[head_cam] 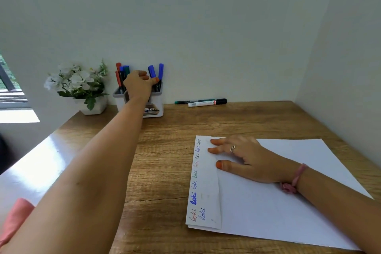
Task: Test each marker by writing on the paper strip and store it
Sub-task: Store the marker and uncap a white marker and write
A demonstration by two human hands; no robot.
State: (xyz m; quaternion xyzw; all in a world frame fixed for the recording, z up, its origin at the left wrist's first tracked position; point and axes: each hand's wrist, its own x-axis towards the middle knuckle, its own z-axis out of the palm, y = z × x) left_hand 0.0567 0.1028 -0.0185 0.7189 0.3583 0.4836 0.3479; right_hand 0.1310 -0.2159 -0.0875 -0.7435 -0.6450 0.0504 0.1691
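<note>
My left hand [138,84] reaches out over the grey marker holder [153,102] at the back of the desk. Its thumb and fingers pinch a blue-capped marker [152,71] that stands in the holder. Another blue marker [160,72] stands just right of it, and red, blue and green ones [121,72] stand at the holder's left side. My right hand [243,155] lies flat, fingers straight, on the folded paper strip [204,192], which carries several handwritten test words in different colours. A green marker [186,101] and a white marker with a black cap [207,103] lie by the wall.
The strip rests on a larger white sheet [288,202] on the wooden desk [165,161]. A white pot of white flowers [82,86] stands left of the holder. Walls close the desk at the back and right. A pink cloth [14,218] shows at the lower left.
</note>
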